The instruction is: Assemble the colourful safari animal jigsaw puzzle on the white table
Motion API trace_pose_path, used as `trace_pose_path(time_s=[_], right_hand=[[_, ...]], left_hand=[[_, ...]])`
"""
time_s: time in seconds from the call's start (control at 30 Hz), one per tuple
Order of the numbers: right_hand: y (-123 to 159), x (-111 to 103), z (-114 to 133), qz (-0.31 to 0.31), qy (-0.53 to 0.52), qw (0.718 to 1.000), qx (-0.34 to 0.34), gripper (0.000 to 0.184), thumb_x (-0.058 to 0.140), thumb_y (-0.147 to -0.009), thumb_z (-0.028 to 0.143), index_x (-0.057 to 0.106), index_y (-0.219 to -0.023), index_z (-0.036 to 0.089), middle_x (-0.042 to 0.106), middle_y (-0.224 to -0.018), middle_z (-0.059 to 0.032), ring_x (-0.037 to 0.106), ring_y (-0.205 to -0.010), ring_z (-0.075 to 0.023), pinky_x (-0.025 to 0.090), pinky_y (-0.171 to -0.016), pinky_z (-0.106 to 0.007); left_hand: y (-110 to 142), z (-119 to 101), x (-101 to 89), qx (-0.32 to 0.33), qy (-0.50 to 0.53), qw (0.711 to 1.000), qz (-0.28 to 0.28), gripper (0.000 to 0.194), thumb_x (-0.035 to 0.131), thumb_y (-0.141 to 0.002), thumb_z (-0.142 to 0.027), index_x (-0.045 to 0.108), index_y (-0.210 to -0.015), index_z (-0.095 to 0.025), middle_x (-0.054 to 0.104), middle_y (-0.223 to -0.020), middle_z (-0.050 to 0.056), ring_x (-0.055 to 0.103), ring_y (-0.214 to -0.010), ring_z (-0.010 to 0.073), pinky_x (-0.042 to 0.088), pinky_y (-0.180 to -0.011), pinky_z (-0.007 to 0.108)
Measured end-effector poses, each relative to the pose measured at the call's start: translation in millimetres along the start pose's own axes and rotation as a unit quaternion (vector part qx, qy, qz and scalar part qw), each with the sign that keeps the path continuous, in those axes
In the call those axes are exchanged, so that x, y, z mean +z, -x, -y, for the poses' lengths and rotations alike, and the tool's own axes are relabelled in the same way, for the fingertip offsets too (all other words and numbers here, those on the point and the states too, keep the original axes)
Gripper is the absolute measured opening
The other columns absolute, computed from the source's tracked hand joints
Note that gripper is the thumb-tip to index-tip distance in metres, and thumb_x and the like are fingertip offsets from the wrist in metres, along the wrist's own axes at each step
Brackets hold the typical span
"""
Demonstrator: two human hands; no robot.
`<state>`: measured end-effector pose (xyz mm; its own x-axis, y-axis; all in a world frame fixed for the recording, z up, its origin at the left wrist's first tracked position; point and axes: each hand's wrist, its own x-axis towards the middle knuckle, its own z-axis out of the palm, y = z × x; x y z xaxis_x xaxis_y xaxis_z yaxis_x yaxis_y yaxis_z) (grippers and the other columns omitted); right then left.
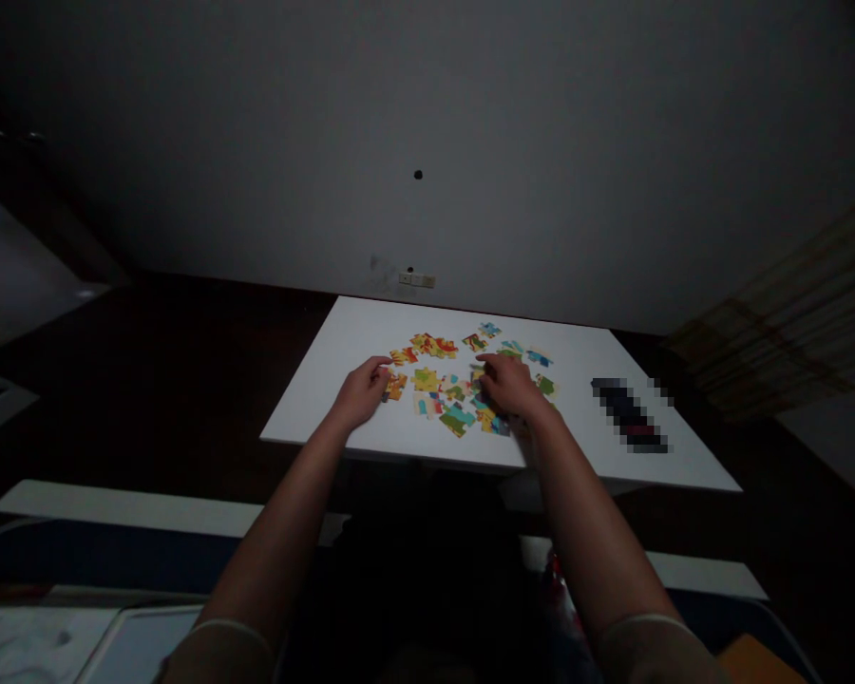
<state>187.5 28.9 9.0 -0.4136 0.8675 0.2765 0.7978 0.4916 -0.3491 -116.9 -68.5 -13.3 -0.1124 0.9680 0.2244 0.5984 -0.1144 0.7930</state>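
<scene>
Jigsaw pieces lie on a white table, mostly between my hands. My left hand (360,391) rests at the left of the group, its index finger reaching forward. Its fingertips are beside an orange puzzle piece (397,386); whether they touch it I cannot tell. Over the right side of the pieces is my right hand (511,382), index finger stretched out to the left and thumb apart from it. Below its fingers, a yellow-and-blue puzzle piece (485,415) is partly covered. Joined orange-red pieces (433,345) lie farther back. A yellow puzzle piece (426,379) sits near the middle.
The white table (313,380) stands close to a grey wall (505,190) with a socket strip (417,280). A pixelated dark object (627,413) lies on its right side. In front is a bench-like white edge (128,506). A curtain (790,313) hangs at right.
</scene>
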Motion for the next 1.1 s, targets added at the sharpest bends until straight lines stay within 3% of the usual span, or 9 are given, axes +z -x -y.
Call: trace_pose_path(time_s=[0.1,0.17,0.27,0.33,0.53,0.7,0.97,1.1], right_hand=[[4,1,14,-0.061,-0.159,0.985,0.035,0.029,0.054,-0.082,0.027,0.064,-0.109,0.021,0.067,-0.098,-0.0090,0.062,-0.088,-0.0221,0.048,-0.082,-0.038],[7,8,30,-0.087,-0.281,0.953,0.071,0.027,0.057,-0.082,0.034,0.063,-0.105,0.021,0.067,-0.090,-0.0067,0.062,-0.078,-0.0192,0.051,-0.075,-0.035],[10,25,59,-0.062,-0.424,0.899,0.097,0.029,0.061,-0.079,0.040,0.062,-0.102,0.021,0.065,-0.081,-0.0033,0.062,-0.069,-0.0167,0.052,-0.066,-0.032],[10,36,76,-0.033,-0.468,0.877,0.101,0.028,0.063,-0.077,0.040,0.062,-0.098,0.021,0.064,-0.077,-0.0021,0.061,-0.065,-0.0158,0.052,-0.061,-0.030],[1,52,100,-0.010,-0.493,0.864,0.104,0.025,0.067,-0.072,0.036,0.066,-0.092,0.021,0.067,-0.075,-0.0031,0.063,-0.066,-0.0175,0.051,-0.059,-0.029],[1,51,104,-0.004,-0.492,0.862,0.120,0.025,0.068,-0.069,0.035,0.068,-0.090,0.022,0.067,-0.071,-0.0031,0.061,-0.058,-0.0174,0.047,-0.050,-0.029],[4,54,112,-0.026,-0.490,0.862,0.129,0.038,0.064,-0.073,0.037,0.063,-0.108,0.022,0.066,-0.085,-0.0040,0.061,-0.058,-0.0154,0.048,-0.050,-0.027],[4,62,112,-0.036,-0.496,0.856,0.138,0.039,0.064,-0.072,0.036,0.063,-0.109,0.023,0.064,-0.093,-0.0045,0.061,-0.058,-0.0143,0.048,-0.048,-0.026]], left_hand=[[1,-4,-1.0,0.016,0.014,1.000,0.006,0.039,0.050,-0.089,-0.031,0.051,-0.126,-0.018,0.062,-0.103,0.005,0.056,-0.088,0.0166,0.046,-0.079,0.028],[2,-5,-2.0,0.034,0.031,0.999,-0.008,0.040,0.054,-0.087,-0.028,0.049,-0.125,-0.018,0.061,-0.107,0.005,0.056,-0.092,0.0162,0.045,-0.084,0.028],[2,-4,-2.9,0.017,0.070,0.997,-0.020,0.041,0.058,-0.083,-0.027,0.048,-0.123,-0.018,0.062,-0.101,0.005,0.056,-0.087,0.0150,0.046,-0.078,0.027],[2,-2,-2.9,-0.005,0.127,0.992,-0.010,0.042,0.062,-0.082,-0.029,0.047,-0.119,-0.018,0.063,-0.096,0.005,0.058,-0.079,0.0141,0.047,-0.068,0.025],[4,3,-2.8,-0.012,0.243,0.970,0.021,0.041,0.072,-0.074,-0.034,0.054,-0.107,-0.016,0.066,-0.084,0.005,0.060,-0.066,0.0137,0.045,-0.054,0.022],[1,6,-1.5,-0.010,0.254,0.967,0.016,0.042,0.073,-0.073,-0.032,0.060,-0.109,-0.014,0.067,-0.087,0.007,0.061,-0.068,0.0146,0.047,-0.055,0.023],[1,5,-2.1,0.006,0.256,0.967,0.010,0.037,0.072,-0.074,-0.030,0.063,-0.105,-0.013,0.067,-0.097,0.008,0.061,-0.073,0.0145,0.048,-0.058,0.023],[1,5,-2.9,0.009,0.261,0.965,0.010,0.037,0.072,-0.075,-0.029,0.062,-0.106,-0.011,0.067,-0.087,0.007,0.060,-0.066,0.0125,0.046,-0.054,0.021]])
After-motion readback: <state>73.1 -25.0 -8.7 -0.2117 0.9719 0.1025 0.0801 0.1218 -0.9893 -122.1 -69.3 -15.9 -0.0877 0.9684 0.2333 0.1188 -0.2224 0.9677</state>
